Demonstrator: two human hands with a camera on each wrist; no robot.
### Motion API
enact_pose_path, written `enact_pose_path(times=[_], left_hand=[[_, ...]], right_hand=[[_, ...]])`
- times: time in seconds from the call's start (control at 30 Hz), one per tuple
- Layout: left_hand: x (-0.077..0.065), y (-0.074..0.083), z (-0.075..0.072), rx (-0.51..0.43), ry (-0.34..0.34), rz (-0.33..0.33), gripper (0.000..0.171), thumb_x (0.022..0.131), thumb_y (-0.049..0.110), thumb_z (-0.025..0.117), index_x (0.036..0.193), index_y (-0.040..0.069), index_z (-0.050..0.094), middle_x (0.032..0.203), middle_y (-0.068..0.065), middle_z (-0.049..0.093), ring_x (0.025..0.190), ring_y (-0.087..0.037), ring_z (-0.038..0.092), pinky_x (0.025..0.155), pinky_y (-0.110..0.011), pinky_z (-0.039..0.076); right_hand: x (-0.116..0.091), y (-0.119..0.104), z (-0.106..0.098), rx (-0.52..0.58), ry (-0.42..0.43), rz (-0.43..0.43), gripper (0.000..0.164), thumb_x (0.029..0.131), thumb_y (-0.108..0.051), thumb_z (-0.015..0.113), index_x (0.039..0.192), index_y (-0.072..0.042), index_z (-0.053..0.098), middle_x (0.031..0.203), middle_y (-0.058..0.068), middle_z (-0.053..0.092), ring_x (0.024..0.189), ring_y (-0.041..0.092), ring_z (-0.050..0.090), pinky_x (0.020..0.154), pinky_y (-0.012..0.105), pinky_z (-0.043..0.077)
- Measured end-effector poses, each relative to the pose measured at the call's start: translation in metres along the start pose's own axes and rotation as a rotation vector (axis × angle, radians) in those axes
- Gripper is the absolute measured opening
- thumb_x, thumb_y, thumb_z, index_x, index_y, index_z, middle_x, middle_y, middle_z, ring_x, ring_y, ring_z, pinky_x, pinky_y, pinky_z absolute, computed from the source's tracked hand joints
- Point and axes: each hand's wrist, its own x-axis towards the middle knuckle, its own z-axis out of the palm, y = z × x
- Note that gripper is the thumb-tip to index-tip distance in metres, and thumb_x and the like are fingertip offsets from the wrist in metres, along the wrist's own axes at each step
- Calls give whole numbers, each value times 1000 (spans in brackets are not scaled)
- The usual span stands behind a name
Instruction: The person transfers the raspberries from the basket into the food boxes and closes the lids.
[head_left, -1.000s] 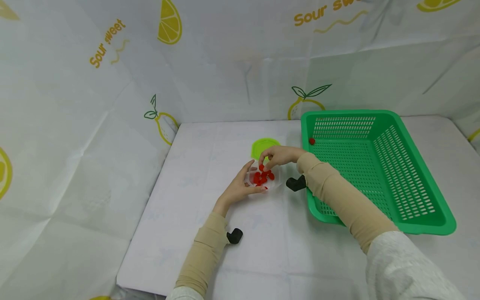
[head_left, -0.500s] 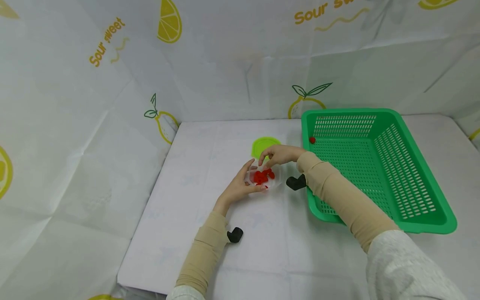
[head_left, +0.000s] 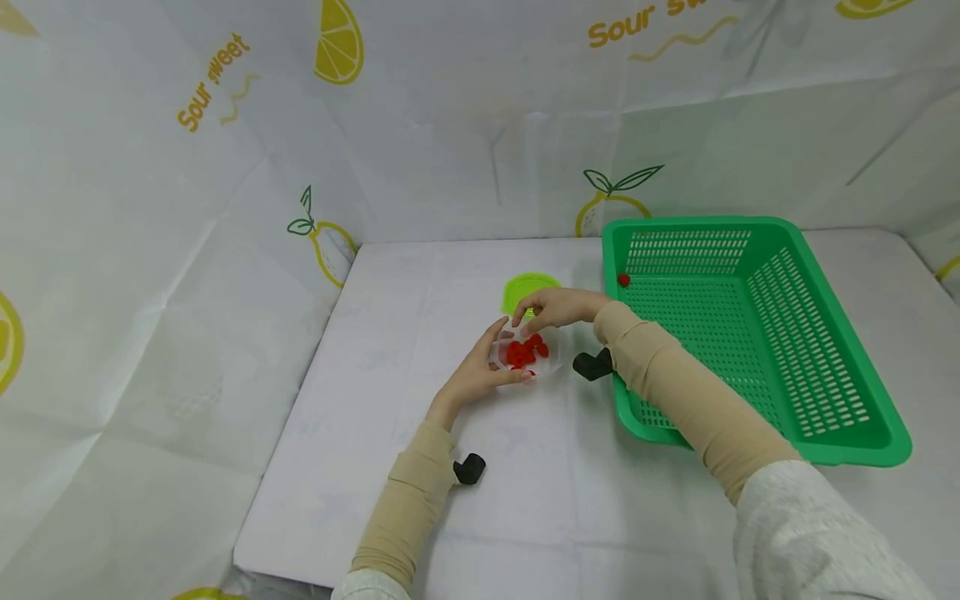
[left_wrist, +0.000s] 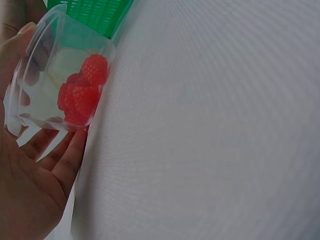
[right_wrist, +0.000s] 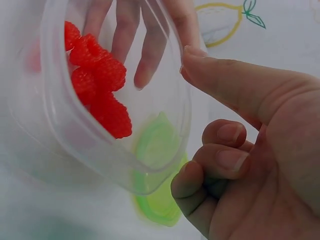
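My left hand (head_left: 480, 372) grips a clear plastic tub (left_wrist: 50, 65) round its side, thumb at the near side and fingers at the far side. Several red raspberries (left_wrist: 82, 92) lie in the bottom of the tub. Over its rim hovers my right hand (head_left: 558, 307), with thumb and index finger apart in the head view and nothing between them. In the right wrist view the other fingers (right_wrist: 230, 160) are loosely bent. A single raspberry (head_left: 624, 281) sits in the far left corner of the green basket (head_left: 832, 292).
A yellow-green lid (head_left: 525, 285) lies flat on the white-covered table (head_left: 420, 333), just beyond the tub. The large slotted basket takes up the right side, under my right forearm. A lemon-printed cloth (head_left: 465, 150) hangs behind the table.
A raspberry held between my right fingers one second ago is no longer there; it has dropped among those in the tub. The right fingers have shifted slightly up and left. My left hand stays put.
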Motion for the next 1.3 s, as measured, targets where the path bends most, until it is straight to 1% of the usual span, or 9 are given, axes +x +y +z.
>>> enact_pose_path(times=[0.27, 0.47, 0.53, 0.67, 0.77, 0.9, 1.0, 1.07, 1.3], left_hand=[[1, 0, 0, -24, -11, 3, 95, 75, 34, 76, 148, 34, 15, 145, 4, 37, 134, -18, 34, 97, -43, 43], [2, -2, 0, -5, -2, 3, 97, 73, 41, 77, 148, 33, 15, 144, 6, 39, 133, -17, 35, 98, -41, 43], [2, -2, 0, 1, 3, 5, 97, 73, 43, 77, 148, 32, 16, 143, 5, 39, 133, -17, 35, 98, -42, 43], [2, -1, 0, 7, 9, -4, 96, 73, 44, 76, 148, 34, 17, 143, 6, 40, 133, -18, 34, 99, -43, 43], [1, -1, 1, 9, 12, -14, 95, 72, 44, 77, 146, 39, 17, 143, 7, 40, 133, -17, 34, 100, -42, 43], [0, -2, 1, 7, 12, -14, 95, 72, 44, 77, 146, 41, 17, 143, 8, 40, 133, -17, 35, 100, -41, 43], [0, -2, 1, 4, 10, -13, 95, 72, 43, 77, 146, 41, 17, 143, 8, 39, 134, -17, 34, 102, -43, 42], [0, -2, 1, 1, 10, -14, 94, 73, 42, 77, 146, 41, 17, 143, 8, 39, 134, -17, 33, 102, -44, 41], [0, -2, 2, -1, 7, -16, 93, 73, 41, 77, 145, 43, 17, 143, 8, 39, 135, -17, 33, 103, -43, 41]], right_hand=[[-11, -10, -11, -15, 91, -75, 33, 89, -29, 62, 117, -13, 61, 69, 0, 36, 67, 17, 38, 59, 25, 32], [-37, -15, -27, 123, 218, -108, 29, 87, -34, 64, 114, -20, 63, 63, 0, 33, 61, 16, 34, 60, 27, 34], [-46, -12, -33, 159, 266, -111, 30, 87, -37, 64, 113, -23, 63, 65, 1, 37, 63, 17, 37, 62, 28, 36], [-61, -1, -42, 234, 352, -127, 33, 87, -38, 63, 115, -21, 62, 72, 2, 42, 72, 20, 40, 67, 28, 39], [-71, 12, -47, 306, 411, -151, 33, 88, -37, 62, 116, -19, 61, 72, 2, 41, 73, 22, 40, 56, 28, 37], [-82, 30, -53, 449, 489, -190, 28, 90, -33, 60, 115, -19, 61, 79, -1, 47, 75, 22, 42, 54, 30, 37], [-88, 45, -55, 601, 538, -232, 25, 91, -26, 59, 115, -18, 61, 93, -4, 50, 81, 17, 41, 68, 26, 40], [-90, 55, -56, 685, 572, -249, 25, 92, -24, 59, 116, -16, 60, 99, -5, 49, 83, 15, 40, 71, 24, 41], [-92, 89, -52, 859, 670, -237, 27, 92, -26, 58, 116, -13, 56, 86, -3, 40, 70, 13, 29, 65, 24, 36]])
